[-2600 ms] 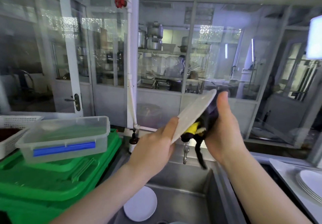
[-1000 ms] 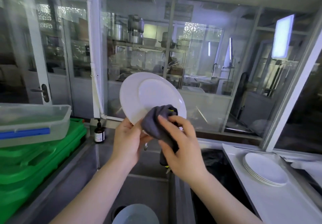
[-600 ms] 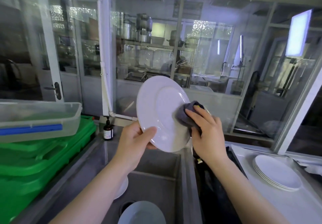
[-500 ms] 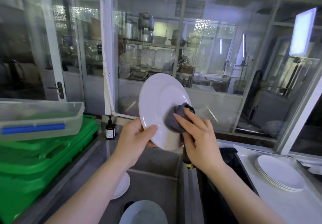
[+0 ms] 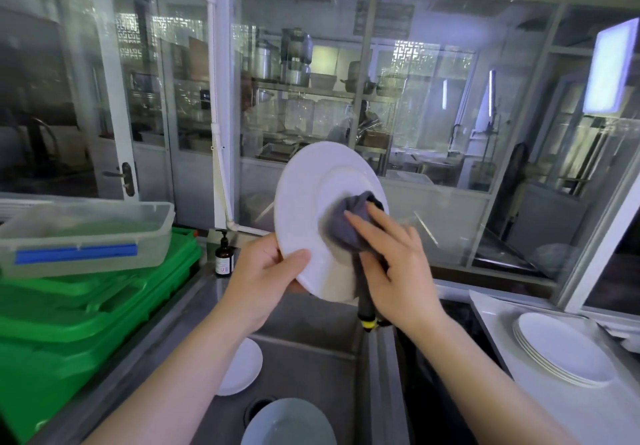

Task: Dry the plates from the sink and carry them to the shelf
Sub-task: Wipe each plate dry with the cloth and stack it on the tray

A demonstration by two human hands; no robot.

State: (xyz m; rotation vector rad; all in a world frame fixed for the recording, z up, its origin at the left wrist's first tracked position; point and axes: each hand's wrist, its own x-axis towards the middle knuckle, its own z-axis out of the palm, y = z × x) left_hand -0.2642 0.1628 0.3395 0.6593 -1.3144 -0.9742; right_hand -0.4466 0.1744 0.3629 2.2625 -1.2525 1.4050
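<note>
- the plate (image 5: 304, 209) is held up on edge above the sink (image 5: 311, 368), its face turned toward the camera and tilted a little.
- the left hand (image 5: 263, 278) grasps the plate's lower left rim, thumb lying across the front face, fingers hidden behind.
- the right hand (image 5: 394, 271) presses a grey cloth (image 5: 343, 226) against the plate's centre with straight fingers on top; a dark tail of the cloth with a yellow tag hangs down below the palm, past the plate's lower edge.
- below the left hand, two plates lie in the sink: one (image 5: 242, 365) leaning at the left wall, one (image 5: 289, 424) at the bottom edge of view.
- right of the right hand, well apart, a stack (image 5: 564, 351) of plates sits on a white counter (image 5: 512, 403).
- left of the left hand, green crates (image 5: 86, 313) carry a clear tub (image 5: 86, 233); a brown bottle (image 5: 224, 254) stands just beside them at the sink's back edge.
</note>
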